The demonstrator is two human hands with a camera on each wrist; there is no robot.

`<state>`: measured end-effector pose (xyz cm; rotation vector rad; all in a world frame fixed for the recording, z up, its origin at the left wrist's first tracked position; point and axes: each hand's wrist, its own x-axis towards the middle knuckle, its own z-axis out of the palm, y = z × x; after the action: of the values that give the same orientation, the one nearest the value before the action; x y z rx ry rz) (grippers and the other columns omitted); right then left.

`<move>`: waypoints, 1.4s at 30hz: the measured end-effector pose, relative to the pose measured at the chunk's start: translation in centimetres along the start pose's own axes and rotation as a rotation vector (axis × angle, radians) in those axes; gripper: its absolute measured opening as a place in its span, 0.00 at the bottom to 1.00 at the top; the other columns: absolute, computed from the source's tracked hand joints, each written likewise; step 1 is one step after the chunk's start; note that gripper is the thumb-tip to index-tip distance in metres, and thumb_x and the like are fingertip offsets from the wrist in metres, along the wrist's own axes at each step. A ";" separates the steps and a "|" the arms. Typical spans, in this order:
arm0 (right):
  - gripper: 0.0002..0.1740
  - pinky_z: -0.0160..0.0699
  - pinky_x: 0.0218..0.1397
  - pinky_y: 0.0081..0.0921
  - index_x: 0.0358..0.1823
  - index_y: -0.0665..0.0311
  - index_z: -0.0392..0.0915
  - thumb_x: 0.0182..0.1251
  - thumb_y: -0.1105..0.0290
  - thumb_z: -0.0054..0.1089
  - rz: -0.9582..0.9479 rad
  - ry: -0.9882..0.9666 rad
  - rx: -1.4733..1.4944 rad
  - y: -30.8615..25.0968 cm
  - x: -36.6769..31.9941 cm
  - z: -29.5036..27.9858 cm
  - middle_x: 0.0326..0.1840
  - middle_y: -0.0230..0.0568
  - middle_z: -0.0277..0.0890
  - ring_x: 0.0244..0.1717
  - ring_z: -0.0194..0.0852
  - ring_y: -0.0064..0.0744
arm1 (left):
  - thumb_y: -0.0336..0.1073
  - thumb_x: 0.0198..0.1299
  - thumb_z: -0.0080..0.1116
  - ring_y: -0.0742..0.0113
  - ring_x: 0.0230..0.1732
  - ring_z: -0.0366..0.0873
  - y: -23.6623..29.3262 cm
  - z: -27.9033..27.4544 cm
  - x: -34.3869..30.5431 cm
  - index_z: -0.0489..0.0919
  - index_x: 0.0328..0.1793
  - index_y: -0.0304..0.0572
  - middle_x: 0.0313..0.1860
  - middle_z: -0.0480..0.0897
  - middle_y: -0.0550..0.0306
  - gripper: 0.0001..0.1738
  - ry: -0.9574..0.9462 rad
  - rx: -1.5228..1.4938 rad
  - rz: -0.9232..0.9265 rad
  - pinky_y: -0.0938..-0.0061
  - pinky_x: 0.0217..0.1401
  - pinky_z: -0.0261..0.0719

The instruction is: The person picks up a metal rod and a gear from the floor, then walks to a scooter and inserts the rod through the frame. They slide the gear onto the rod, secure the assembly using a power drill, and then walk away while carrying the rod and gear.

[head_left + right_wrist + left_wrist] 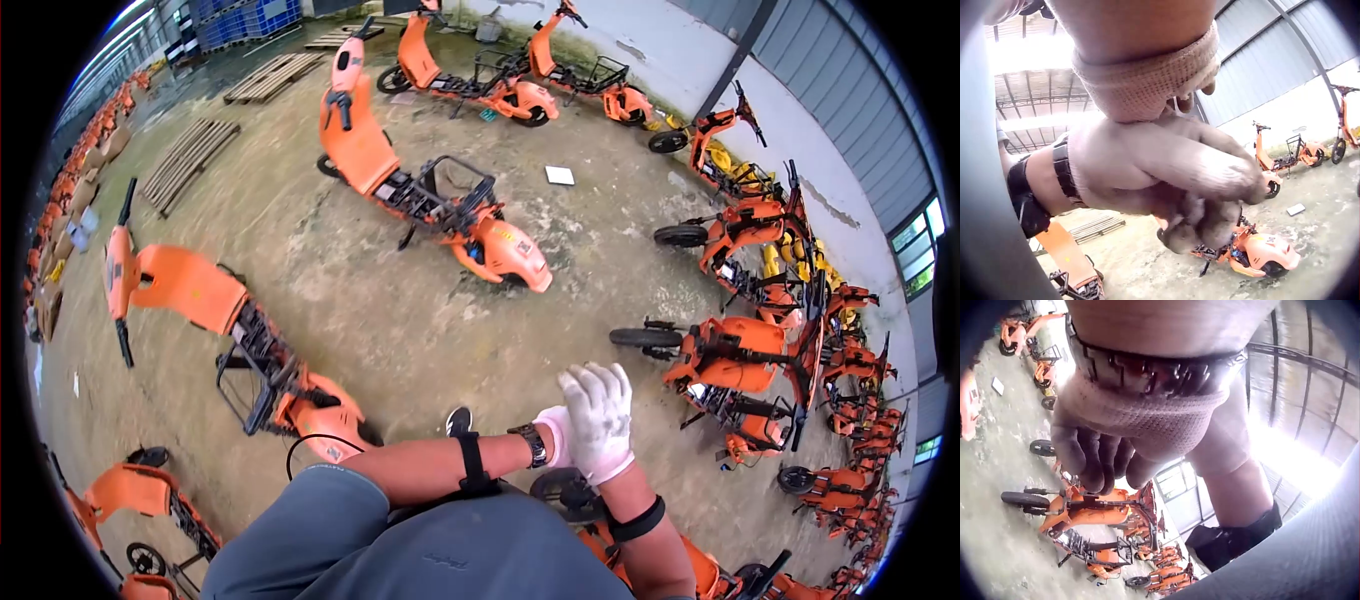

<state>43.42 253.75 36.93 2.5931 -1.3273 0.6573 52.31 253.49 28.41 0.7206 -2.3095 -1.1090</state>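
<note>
Both hands wear pale work gloves with grey-stained fingers and meet in front of the body. In the head view the right hand (600, 420) lies across the left hand (555, 432), its fingers extended and slightly bent, and covers most of it. The left wrist view shows the left hand (1129, 431) below a metal watch band, its fingers loosely curled with no object in them. In the right wrist view the left hand (1160, 172) is close beneath the right hand's cuff (1147, 81); the right fingers are mostly hidden there.
Orange scooters without seats stand around, one (430, 195) ahead, another (240, 330) at the left, and a dense row (740, 360) along the right wall. Wooden pallets (190, 165) lie at the back left. A white flat item (560, 176) is on the concrete floor.
</note>
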 end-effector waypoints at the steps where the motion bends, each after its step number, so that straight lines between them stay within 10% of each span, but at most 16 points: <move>1: 0.23 0.57 0.69 0.50 0.52 0.56 0.75 0.50 0.69 0.56 0.013 -0.021 0.035 0.8 1.9 0.1 0.52 0.36 0.73 0.58 0.68 0.41 | 0.41 0.56 0.52 0.50 0.61 0.70 -1.6 0.8 1.3 0.79 0.53 0.46 0.56 0.78 0.46 0.19 0.177 -0.193 -0.035 0.64 0.66 0.66; 2: 0.23 0.57 0.69 0.50 0.52 0.56 0.75 0.50 0.69 0.56 0.034 -0.021 0.051 1.7 3.3 0.7 0.52 0.35 0.73 0.58 0.68 0.41 | 0.42 0.56 0.53 0.51 0.60 0.71 -2.5 0.9 2.6 0.79 0.53 0.46 0.55 0.78 0.47 0.19 0.361 -0.387 -0.036 0.63 0.65 0.66; 8: 0.24 0.56 0.69 0.51 0.52 0.56 0.75 0.49 0.70 0.57 0.067 0.009 0.100 10.4 9.8 4.3 0.52 0.35 0.73 0.59 0.68 0.41 | 0.41 0.56 0.53 0.49 0.57 0.74 -9.2 -4.7 13.1 0.80 0.52 0.45 0.54 0.79 0.44 0.18 -0.220 0.050 -0.117 0.62 0.62 0.69; 14: 0.26 0.54 0.70 0.52 0.55 0.56 0.73 0.50 0.71 0.57 0.132 0.012 0.102 25.2 13.4 9.2 0.55 0.39 0.72 0.60 0.67 0.43 | 0.40 0.56 0.53 0.48 0.54 0.76 -20.6 -7.6 24.4 0.81 0.51 0.45 0.52 0.80 0.41 0.18 -0.014 0.342 0.108 0.60 0.59 0.72; 16: 0.26 0.54 0.70 0.51 0.57 0.56 0.72 0.51 0.72 0.56 0.184 -0.049 0.053 32.2 13.3 11.6 0.56 0.41 0.71 0.61 0.66 0.44 | 0.49 0.55 0.55 0.46 0.38 0.82 -18.4 -15.0 29.3 0.83 0.40 0.39 0.33 0.84 0.41 0.20 -0.054 0.003 -0.540 0.57 0.41 0.78; 22: 0.26 0.60 0.68 0.43 0.58 0.60 0.71 0.56 0.64 0.59 0.430 -0.522 0.160 51.1 13.0 16.1 0.57 0.50 0.72 0.62 0.66 0.49 | 0.54 0.57 0.54 0.47 0.41 0.82 -33.4 -19.9 29.9 0.83 0.42 0.41 0.35 0.83 0.42 0.23 0.213 0.263 -0.770 0.57 0.45 0.77; 30: 0.26 0.70 0.63 0.42 0.55 0.65 0.75 0.60 0.56 0.56 0.748 -0.710 0.498 69.4 4.7 22.6 0.52 0.59 0.77 0.57 0.73 0.55 | 0.49 0.62 0.57 0.64 0.22 0.82 -37.4 -17.4 25.2 0.83 0.38 0.36 0.25 0.85 0.53 0.20 0.378 -0.350 -1.831 0.68 0.27 0.80; 34: 0.20 0.80 0.41 0.34 0.51 0.72 0.76 0.58 0.69 0.55 1.094 -0.679 0.785 75.4 1.6 24.2 0.38 0.48 0.82 0.36 0.81 0.39 | 0.49 0.63 0.55 0.63 0.23 0.82 -46.1 -17.3 26.9 0.86 0.35 0.43 0.26 0.85 0.54 0.18 -0.248 0.083 -1.519 0.66 0.30 0.79; 38: 0.20 0.80 0.40 0.33 0.51 0.73 0.76 0.59 0.70 0.54 1.326 -0.659 0.873 85.0 7.1 26.4 0.39 0.48 0.82 0.35 0.81 0.38 | 0.54 0.58 0.50 0.49 0.41 0.83 -52.1 -23.3 38.2 0.86 0.37 0.41 0.37 0.85 0.45 0.24 0.260 0.480 -1.312 0.61 0.46 0.78; 42: 0.19 0.80 0.38 0.32 0.51 0.74 0.76 0.60 0.71 0.54 1.416 -0.608 0.887 92.4 13.5 27.2 0.39 0.49 0.82 0.34 0.81 0.37 | 0.48 0.54 0.57 0.44 0.49 0.81 -53.6 -32.2 54.4 0.85 0.46 0.42 0.44 0.84 0.41 0.20 0.543 -0.041 -1.444 0.58 0.50 0.78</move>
<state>-15.25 179.93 13.16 1.8311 -3.8156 0.6510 44.80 172.37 13.39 2.4379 -1.0732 -1.1593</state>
